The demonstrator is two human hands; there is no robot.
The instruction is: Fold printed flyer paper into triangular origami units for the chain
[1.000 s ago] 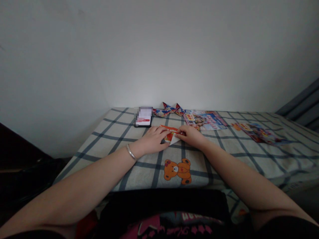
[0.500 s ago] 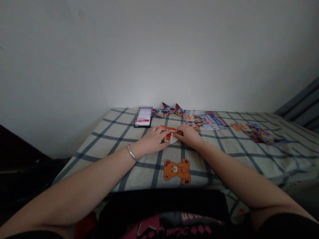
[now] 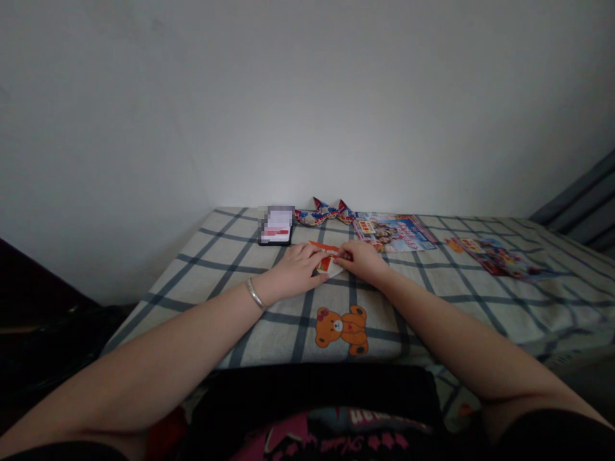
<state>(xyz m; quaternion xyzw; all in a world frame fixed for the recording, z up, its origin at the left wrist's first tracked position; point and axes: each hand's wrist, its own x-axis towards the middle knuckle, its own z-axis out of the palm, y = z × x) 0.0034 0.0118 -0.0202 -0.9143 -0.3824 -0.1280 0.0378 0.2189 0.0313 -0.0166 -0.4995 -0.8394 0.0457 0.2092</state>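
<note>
1. Head view: a small folded paper piece, glossy orange-red with white patches (image 3: 330, 266), lies between the person's two hands on a pale cloth with dark blue-grey checks (image 3: 288, 320).
2. Left hand (image 3: 294, 270), with a silver metal bangle (image 3: 255, 294) at the wrist: fingers extended and laid over the paper's left side, not closed round it, apparently bearing down on it.
3. Right hand (image 3: 364, 260): fingers bunched, thumb against fingertips, seemingly pinching the paper's right part. The exact contact is partly hidden by the hand.
4. Surroundings: a black-edged phone with a lit, partly blurred screen (image 3: 277, 227) lies beyond the left hand. Just right of it is a blue, red and white folded paper piece with two upright points (image 3: 327, 212). Two flat, multicoloured printed sheets lie farther right, one nearer (image 3: 401, 234), one farther off (image 3: 504, 259).
5. Step in hand, as judged: shaping a fold, the left hand bracing while the right works the edge.
6. Next move, as judged: it calls for a firm left-hand hold, the right-hand edge aligned, and even pressure along the crease. Fold accuracy cannot be verified at this size.
</note>
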